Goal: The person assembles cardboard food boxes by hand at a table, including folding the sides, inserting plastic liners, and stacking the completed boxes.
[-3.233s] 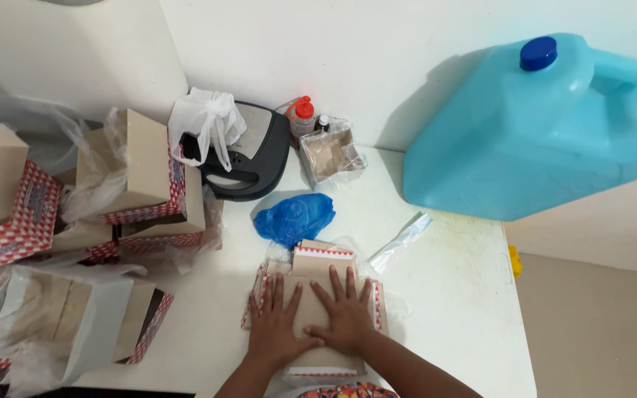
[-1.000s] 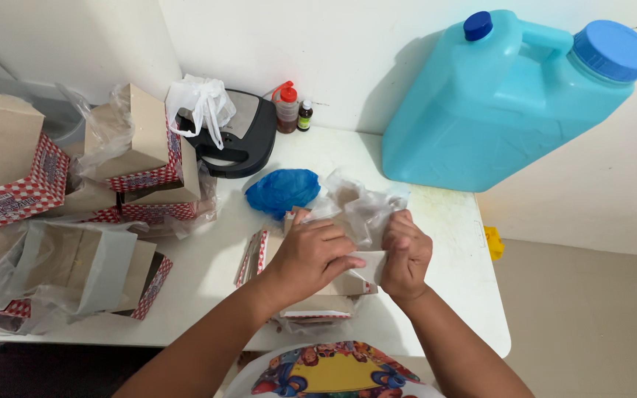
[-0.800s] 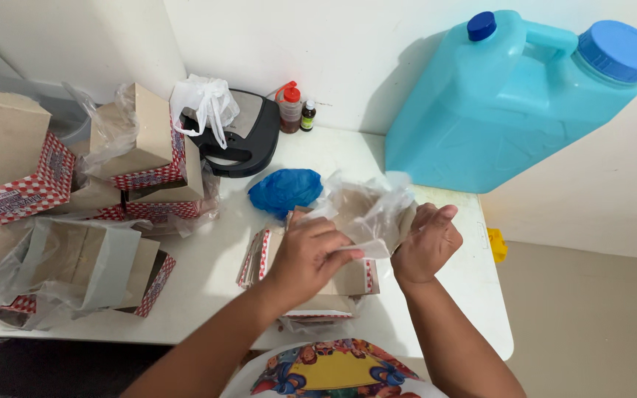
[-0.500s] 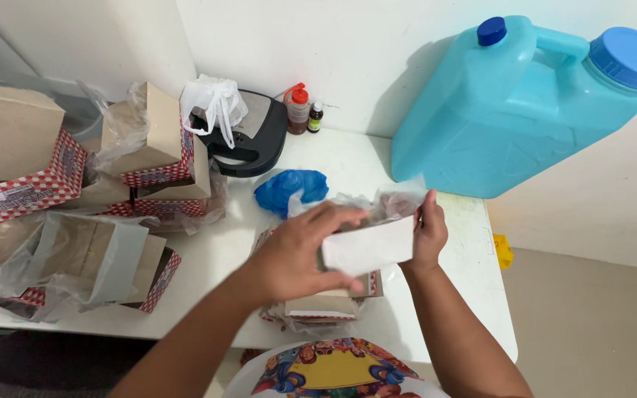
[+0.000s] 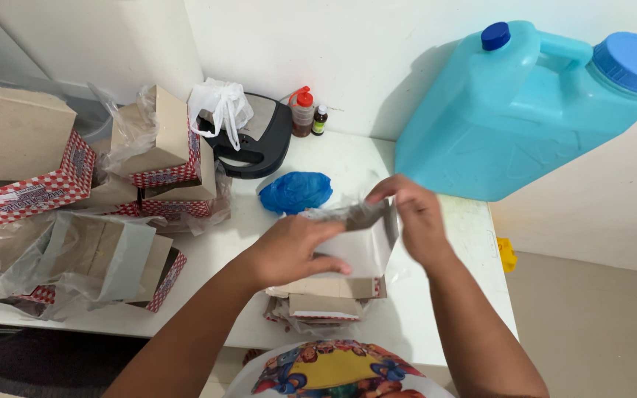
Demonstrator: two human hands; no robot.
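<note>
Above the white table (image 5: pixel 348 158), both hands hold a clear plastic bag (image 5: pixel 359 236) with a white panel, lifted over a small stack of flat cardboard boxes (image 5: pixel 326 295) with red-and-white checked edges. My left hand (image 5: pixel 293 250) grips the bag's left side, thumb on its front. My right hand (image 5: pixel 414 217) pinches the bag's upper right edge. The stack lies near the table's front edge, partly hidden by the bag and my hands.
A big light-blue water jug (image 5: pixel 532 110) lies at the back right. A crumpled blue bag (image 5: pixel 296 191), a black appliance (image 5: pixel 256 140) with a white bag on it, two small bottles (image 5: pixel 310 119), and piles of bagged boxes (image 5: pixel 75 191) fill the left.
My hands were flat on the box stack; since then they have picked up the clear bag, raised it above the stack, and spread it between them.
</note>
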